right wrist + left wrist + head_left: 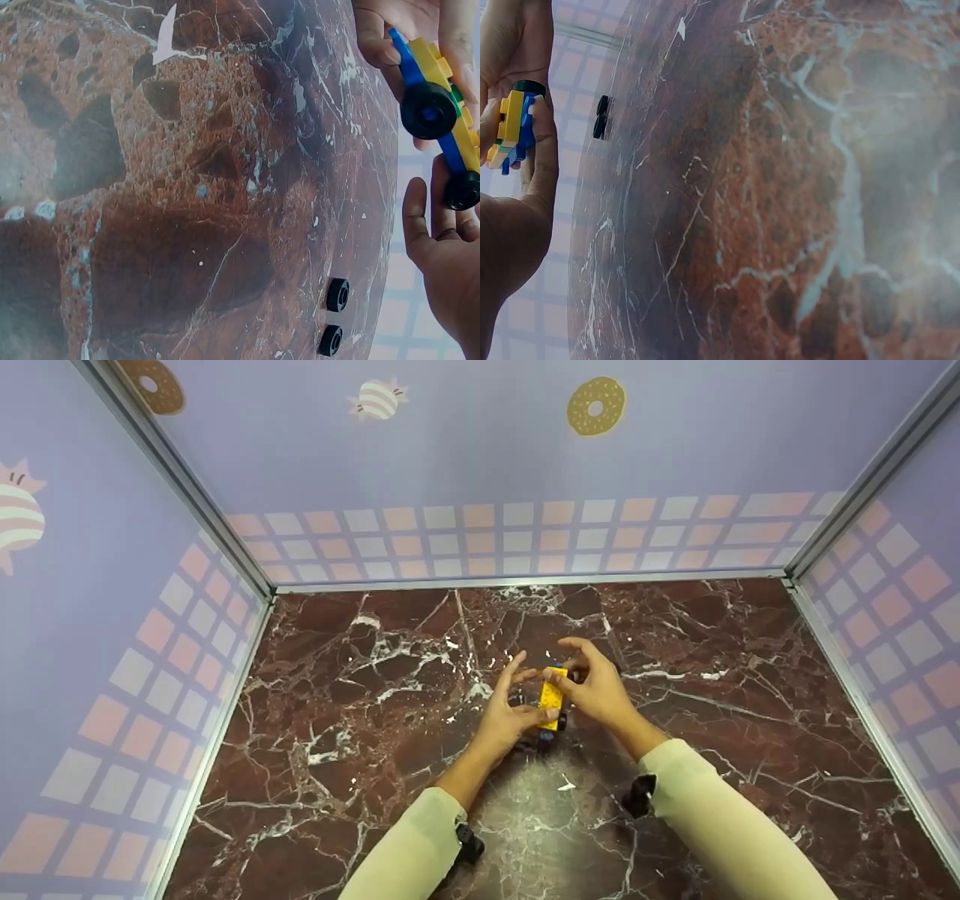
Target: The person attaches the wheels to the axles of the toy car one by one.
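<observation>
A small toy car of yellow and blue building bricks is held above the table between both hands. The left hand grips its near end, thumb on the yellow top, other fingers partly extended. At its far end the right hand pinches the car, its index finger raised. In the right wrist view, black wheels sit along the car's blue base, and a little green shows among the yellow bricks. Its other side is largely covered by fingers in the left wrist view.
Two loose black wheels stand on the dark red marbled table, beyond the hands in the right wrist view. Purple patterned walls enclose the table at the back and both sides. Black devices are strapped at the cuffs.
</observation>
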Action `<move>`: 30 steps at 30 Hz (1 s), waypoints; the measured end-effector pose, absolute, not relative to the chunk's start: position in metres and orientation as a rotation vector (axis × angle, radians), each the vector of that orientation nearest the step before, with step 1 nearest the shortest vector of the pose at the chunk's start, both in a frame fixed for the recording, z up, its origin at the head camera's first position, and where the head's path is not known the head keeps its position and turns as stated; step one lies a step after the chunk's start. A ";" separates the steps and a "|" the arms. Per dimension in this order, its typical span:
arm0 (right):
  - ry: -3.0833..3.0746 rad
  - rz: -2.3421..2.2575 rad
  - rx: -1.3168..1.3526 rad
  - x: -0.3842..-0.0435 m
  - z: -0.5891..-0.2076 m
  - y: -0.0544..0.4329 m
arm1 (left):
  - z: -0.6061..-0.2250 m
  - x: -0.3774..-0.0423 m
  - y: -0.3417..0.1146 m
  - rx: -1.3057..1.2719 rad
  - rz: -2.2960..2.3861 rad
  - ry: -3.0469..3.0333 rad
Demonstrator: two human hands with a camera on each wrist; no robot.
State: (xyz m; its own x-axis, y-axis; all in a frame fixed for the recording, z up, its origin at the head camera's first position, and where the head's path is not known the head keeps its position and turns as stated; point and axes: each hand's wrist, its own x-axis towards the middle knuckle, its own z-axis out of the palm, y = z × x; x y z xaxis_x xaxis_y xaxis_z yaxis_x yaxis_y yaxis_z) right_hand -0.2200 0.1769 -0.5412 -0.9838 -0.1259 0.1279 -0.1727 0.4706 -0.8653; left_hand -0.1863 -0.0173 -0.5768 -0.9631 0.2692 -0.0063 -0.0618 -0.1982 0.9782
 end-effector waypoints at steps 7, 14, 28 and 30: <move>-2.617 1.669 0.231 -0.219 -0.541 0.180 | -0.580 -0.187 -0.017 0.216 2.263 1.849; -2.572 1.750 0.196 -0.220 -0.543 0.183 | -0.581 -0.187 -0.019 0.169 2.252 1.897; -2.516 1.864 0.184 -0.218 -0.544 0.188 | -0.585 -0.188 -0.020 0.055 2.273 1.924; -2.519 1.858 0.184 -0.218 -0.544 0.189 | -0.586 -0.189 -0.020 0.050 2.291 1.925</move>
State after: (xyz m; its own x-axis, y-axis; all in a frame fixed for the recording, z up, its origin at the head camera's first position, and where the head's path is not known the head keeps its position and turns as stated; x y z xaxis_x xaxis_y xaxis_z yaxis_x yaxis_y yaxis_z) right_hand -0.2180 0.1891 -0.5439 -0.9931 -0.0909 0.0743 -0.0978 0.2910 -0.9517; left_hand -0.1888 -0.0202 -0.5861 -0.9884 0.1349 -0.0699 -0.0921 -0.1657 0.9819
